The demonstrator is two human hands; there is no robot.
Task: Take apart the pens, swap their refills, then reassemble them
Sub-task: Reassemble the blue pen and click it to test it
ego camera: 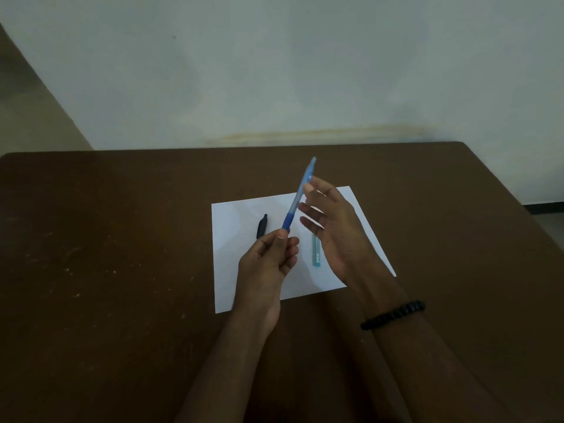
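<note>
A blue pen [297,198] with a darker blue grip is held tilted above the white sheet of paper [241,215], its far end pointing up and away. My left hand [268,261] pinches its lower tip between thumb and fingers. My right hand [332,230] touches the upper barrel with its fingertips, the other fingers spread. A black pen part [262,226] lies on the paper to the left of the blue pen. A light teal pen piece [316,251] lies on the paper, partly hidden behind my right hand.
The paper lies on a dark brown table [122,254] whose far edge meets a pale wall. A black bead bracelet [393,314] is on my right wrist.
</note>
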